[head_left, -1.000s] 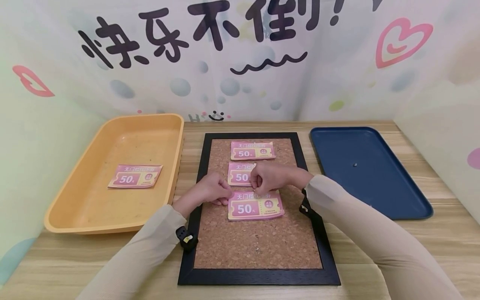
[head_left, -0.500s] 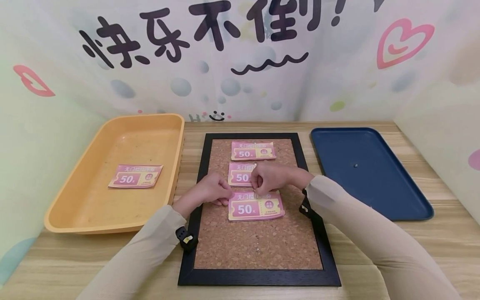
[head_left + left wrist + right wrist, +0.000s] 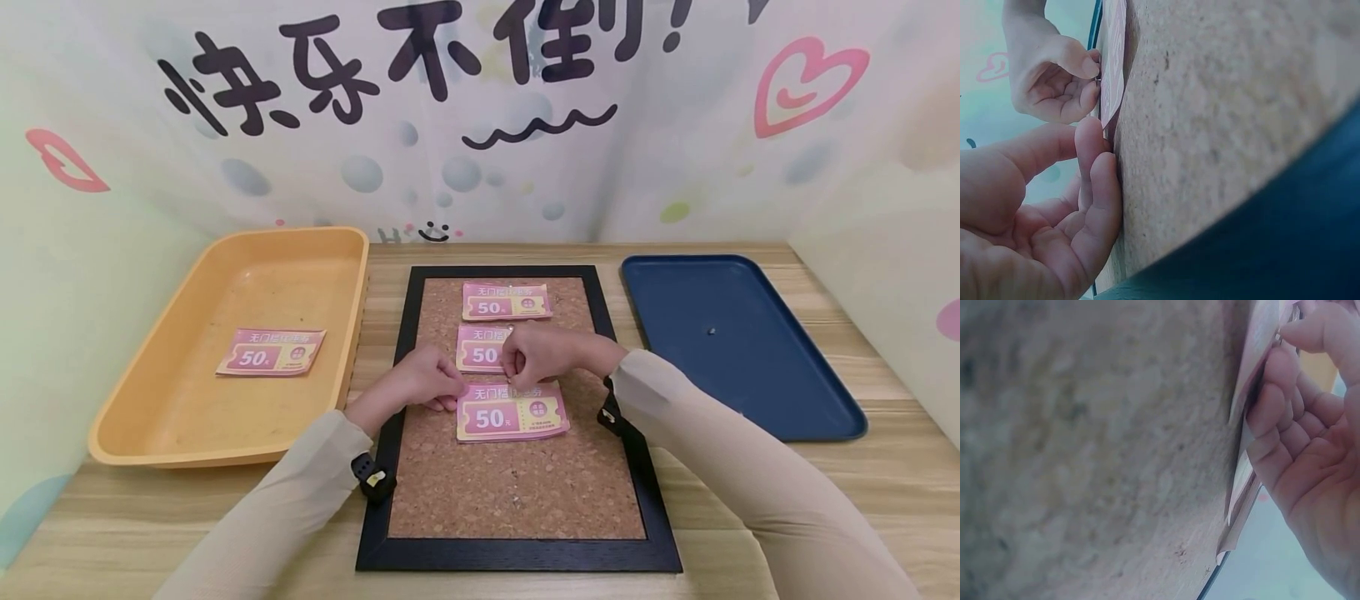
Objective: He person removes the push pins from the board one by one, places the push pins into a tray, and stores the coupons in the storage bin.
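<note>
On a black-framed cork board (image 3: 517, 500) lie three pink and yellow coupons in a column. My left hand (image 3: 422, 379) pinches the upper left corner of the lowest coupon (image 3: 489, 425) between thumb and forefinger. At that coupon's top edge, my right hand (image 3: 546, 354) pinches a small pin (image 3: 1278, 339), which shows only as a tiny metallic bit at the fingertips. Part of the middle coupon (image 3: 477, 354) is hidden behind the right hand. The top coupon (image 3: 506, 302) lies flat near the board's far end.
Left of the board stands a yellow tray (image 3: 352, 333) holding one more coupon (image 3: 272, 352). A dark blue tray (image 3: 750, 383) on the right holds a tiny metallic piece (image 3: 711, 332). Behind the wooden table (image 3: 885, 483) hangs a printed cloth (image 3: 300, 183).
</note>
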A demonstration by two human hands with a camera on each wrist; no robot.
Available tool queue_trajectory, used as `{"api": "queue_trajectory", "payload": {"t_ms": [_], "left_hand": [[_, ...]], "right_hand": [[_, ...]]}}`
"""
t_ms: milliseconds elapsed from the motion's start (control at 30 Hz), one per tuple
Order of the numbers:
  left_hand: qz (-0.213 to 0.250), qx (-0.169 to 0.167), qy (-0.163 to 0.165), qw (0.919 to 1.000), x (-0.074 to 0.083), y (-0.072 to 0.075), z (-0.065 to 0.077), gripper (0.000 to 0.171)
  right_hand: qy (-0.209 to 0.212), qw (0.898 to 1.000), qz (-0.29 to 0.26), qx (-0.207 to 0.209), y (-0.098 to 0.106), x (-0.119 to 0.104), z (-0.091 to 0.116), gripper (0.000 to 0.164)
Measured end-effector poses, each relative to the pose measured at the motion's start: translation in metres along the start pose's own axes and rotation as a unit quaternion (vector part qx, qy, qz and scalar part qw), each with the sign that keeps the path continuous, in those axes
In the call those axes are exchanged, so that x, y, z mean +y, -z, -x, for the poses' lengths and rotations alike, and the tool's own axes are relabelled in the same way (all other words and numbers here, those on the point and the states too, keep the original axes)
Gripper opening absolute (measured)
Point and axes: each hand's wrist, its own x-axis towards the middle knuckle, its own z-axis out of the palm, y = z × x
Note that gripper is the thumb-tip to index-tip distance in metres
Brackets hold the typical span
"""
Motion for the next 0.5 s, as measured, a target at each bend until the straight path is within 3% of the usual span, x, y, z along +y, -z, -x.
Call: {"api": "queue_trajectory", "payload": {"t_ms": [500], "left_hand": [[-0.005,0.005,0.002,1.0000,0.0005,-0.0007,0.0007,0.010]], "right_hand": [[0.004,1.000,-0.005,0.001,0.0009,-0.0008,-0.0001,0.006]]}}
